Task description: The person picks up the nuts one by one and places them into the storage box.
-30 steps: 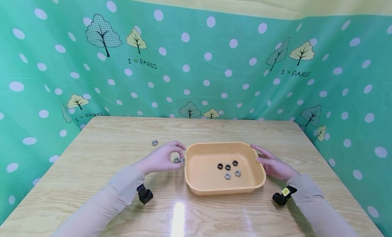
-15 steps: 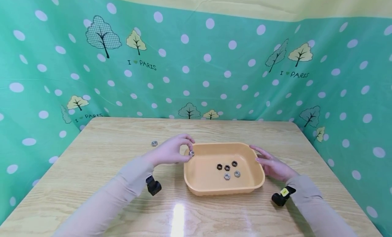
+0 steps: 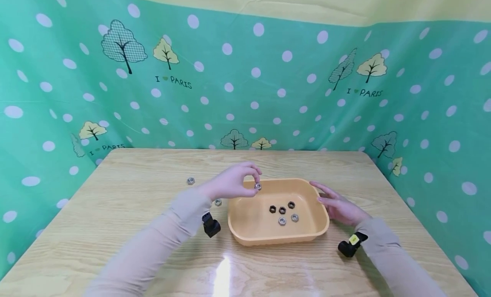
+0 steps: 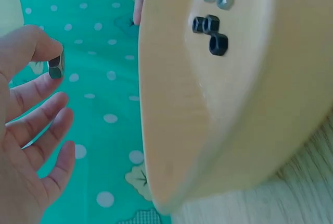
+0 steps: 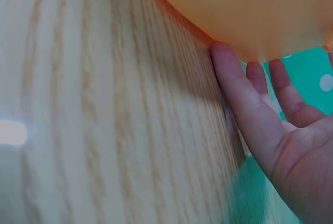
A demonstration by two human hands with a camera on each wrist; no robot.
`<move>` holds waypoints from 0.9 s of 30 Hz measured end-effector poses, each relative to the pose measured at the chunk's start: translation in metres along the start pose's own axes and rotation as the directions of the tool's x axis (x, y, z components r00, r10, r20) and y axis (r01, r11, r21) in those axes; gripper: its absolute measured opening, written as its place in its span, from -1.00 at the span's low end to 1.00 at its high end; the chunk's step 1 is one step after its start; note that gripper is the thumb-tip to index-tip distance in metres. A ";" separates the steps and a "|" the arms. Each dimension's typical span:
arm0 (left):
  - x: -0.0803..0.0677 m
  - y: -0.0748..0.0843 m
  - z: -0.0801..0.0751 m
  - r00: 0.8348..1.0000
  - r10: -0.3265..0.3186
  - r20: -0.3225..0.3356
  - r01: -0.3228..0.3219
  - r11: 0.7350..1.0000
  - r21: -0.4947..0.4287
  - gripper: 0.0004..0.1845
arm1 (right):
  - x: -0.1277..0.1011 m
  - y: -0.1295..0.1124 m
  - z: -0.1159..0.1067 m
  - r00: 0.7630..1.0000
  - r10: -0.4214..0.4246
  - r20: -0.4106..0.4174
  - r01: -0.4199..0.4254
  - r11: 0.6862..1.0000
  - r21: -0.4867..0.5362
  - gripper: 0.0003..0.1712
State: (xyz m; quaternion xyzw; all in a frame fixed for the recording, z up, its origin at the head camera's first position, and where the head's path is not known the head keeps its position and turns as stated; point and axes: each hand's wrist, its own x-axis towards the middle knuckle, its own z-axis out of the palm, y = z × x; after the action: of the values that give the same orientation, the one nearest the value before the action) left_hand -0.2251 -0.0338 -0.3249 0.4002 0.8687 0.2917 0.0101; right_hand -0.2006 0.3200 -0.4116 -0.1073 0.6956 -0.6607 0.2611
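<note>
My left hand [image 3: 234, 184] pinches a silver nut [image 3: 258, 186] between thumb and forefinger, above the left rim of an orange tray [image 3: 245, 233]. The left wrist view shows the same silver nut [image 4: 55, 65] in the pinch, with the other fingers [image 4: 36, 122] spread loose. Inside the tray lie three black nuts [image 3: 281, 208] and two silver nuts [image 3: 288, 219]. My right hand [image 3: 337, 205] rests with straight fingers against the tray's right side. In the right wrist view, its fingers [image 5: 244, 104] touch the tray wall [image 5: 250, 15].
Two silver nuts lie loose on the wooden table [image 3: 115, 211]: one [image 3: 218, 202] just left of the tray, another [image 3: 190, 180] further left. A green dotted curtain [image 3: 245, 88] closes in the table's back and sides.
My left hand lifted one silver nut off the table and carried it right and upward to the tray's left rim. The right hand stayed at the tray's side.
</note>
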 end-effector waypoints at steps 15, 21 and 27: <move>0.019 0.013 0.005 0.999 0.001 0.040 -0.001 1.000 -0.006 -0.89 | -0.001 -0.004 0.003 1.000 0.010 -0.010 -0.010 1.000 -0.014 -0.26; 0.030 0.008 0.011 1.000 0.000 0.027 0.001 0.999 -0.048 -0.89 | -0.001 -0.003 0.003 1.000 0.005 -0.008 -0.005 1.000 -0.012 -0.25; 0.036 0.000 0.018 1.000 -0.002 0.001 0.002 0.996 -0.093 -0.90 | -0.002 -0.002 0.004 1.000 -0.001 0.009 0.001 1.000 -0.001 -0.26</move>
State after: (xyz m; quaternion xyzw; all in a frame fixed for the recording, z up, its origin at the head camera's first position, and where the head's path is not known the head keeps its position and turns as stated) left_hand -0.2450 0.0007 -0.3316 0.3987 0.8545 0.3317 0.0291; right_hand -0.1969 0.3171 -0.4094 -0.1107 0.6948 -0.6599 0.2637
